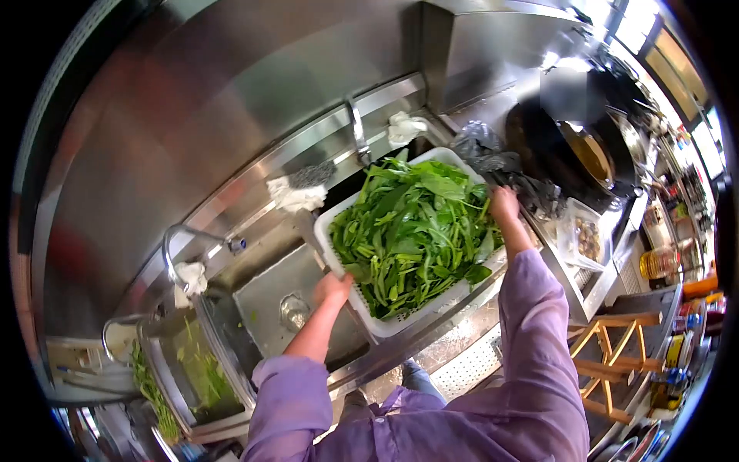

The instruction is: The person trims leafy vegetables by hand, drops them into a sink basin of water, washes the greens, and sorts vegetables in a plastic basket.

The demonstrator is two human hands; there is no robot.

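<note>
A white rectangular basket heaped with cut leafy greens rests over the sink. My left hand is closed at the basket's left side, its fingertips partly hidden by the rim and leaves. On the opposite side, my right hand grips the edge near the upper right corner, close to black plastic bags. Behind the basket rises a metal faucet, with a white cloth and a grey scouring pad to its left.
An empty-looking sink basin with a drain lies left. Beyond it, another basin holds water and loose greens. Right are black plastic bags, a large dark wok, a clear container and a wooden rack.
</note>
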